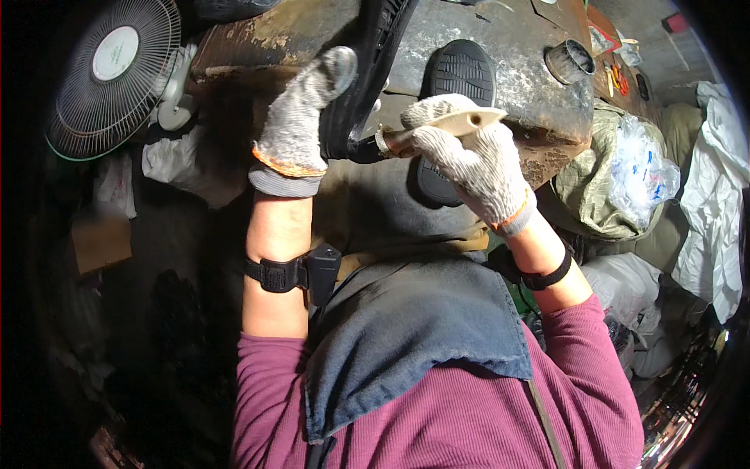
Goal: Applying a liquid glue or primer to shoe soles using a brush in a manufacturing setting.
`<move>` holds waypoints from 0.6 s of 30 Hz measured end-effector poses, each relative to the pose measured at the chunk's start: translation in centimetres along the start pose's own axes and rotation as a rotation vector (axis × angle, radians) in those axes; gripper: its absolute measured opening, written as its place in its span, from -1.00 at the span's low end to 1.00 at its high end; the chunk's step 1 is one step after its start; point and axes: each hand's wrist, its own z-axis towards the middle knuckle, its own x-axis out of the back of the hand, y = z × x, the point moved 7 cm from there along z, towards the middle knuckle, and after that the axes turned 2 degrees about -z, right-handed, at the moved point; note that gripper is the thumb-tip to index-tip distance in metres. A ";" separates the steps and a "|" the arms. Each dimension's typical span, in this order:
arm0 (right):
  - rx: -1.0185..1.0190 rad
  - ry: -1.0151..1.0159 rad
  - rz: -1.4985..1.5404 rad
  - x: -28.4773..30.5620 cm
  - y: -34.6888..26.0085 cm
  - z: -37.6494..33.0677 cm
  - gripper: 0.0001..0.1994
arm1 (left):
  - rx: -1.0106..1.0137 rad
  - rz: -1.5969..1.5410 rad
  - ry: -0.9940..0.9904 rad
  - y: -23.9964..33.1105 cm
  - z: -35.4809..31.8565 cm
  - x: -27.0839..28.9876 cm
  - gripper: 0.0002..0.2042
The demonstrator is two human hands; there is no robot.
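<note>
My left hand (301,117), in a grey-white knitted glove, closes on the left side of a long black rubber-like piece (380,55). That piece stands tilted and may be a shoe sole seen edge-on; its kind is not certain. In my gloved right hand (476,156) is a brush (461,121) with a pale handle that has a hole in its end. The brush's other end points left, at the lower part of the black piece. Under my right hand lies a black treaded shoe sole (462,72), its middle hidden by the glove.
A worn, stained work surface (516,62) spreads ahead, with an open metal tin (569,61) at its right. On the left stands a fan (117,66). A green woven sack (601,187) and clear plastic bags (642,176) crowd the right. A blue cloth (422,320) covers my lap.
</note>
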 end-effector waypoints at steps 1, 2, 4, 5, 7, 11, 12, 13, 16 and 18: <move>-0.022 -0.025 0.000 -0.7 0.4 0.5 -0.75 | -0.053 0.194 0.027 0.6 -0.5 0.4 -0.49; 0.031 -0.014 -0.231 -0.5 -0.3 0.8 -0.75 | -0.224 0.490 -0.030 1.0 -0.8 -0.4 -0.59; 0.101 -0.015 -0.396 -1.8 -1.5 1.5 -0.76 | -0.731 1.049 -0.050 1.7 -4.1 -0.3 -0.72; 0.031 0.020 -0.415 -1.5 -1.1 1.8 -0.75 | -0.701 0.943 -0.061 1.4 -5.2 -0.4 -0.73; -0.087 0.120 -0.429 3.2 3.9 1.9 -0.75 | -0.787 1.224 -0.119 1.5 -6.8 -3.4 -0.83; 0.009 0.181 -0.387 7.3 5.2 5.0 -0.68 | -0.869 1.064 -0.193 -5.1 -6.9 -3.2 -0.80; 0.032 0.156 -0.425 6.8 5.0 5.7 -0.65 | -0.880 1.075 -0.157 -6.2 -7.8 -2.2 -0.77; 0.007 0.202 -0.428 5.8 5.2 6.1 -0.63 | -0.884 1.098 -0.112 -6.8 -9.1 -1.0 -0.72; 0.105 0.186 -0.353 -1.2 4.4 6.5 -0.60 | -0.174 0.561 0.196 -6.7 -17.8 8.7 -0.58; 0.095 0.063 0.163 -3.6 7.1 8.4 -0.58 | 0.106 0.177 0.429 -6.4 -24.9 12.5 -0.39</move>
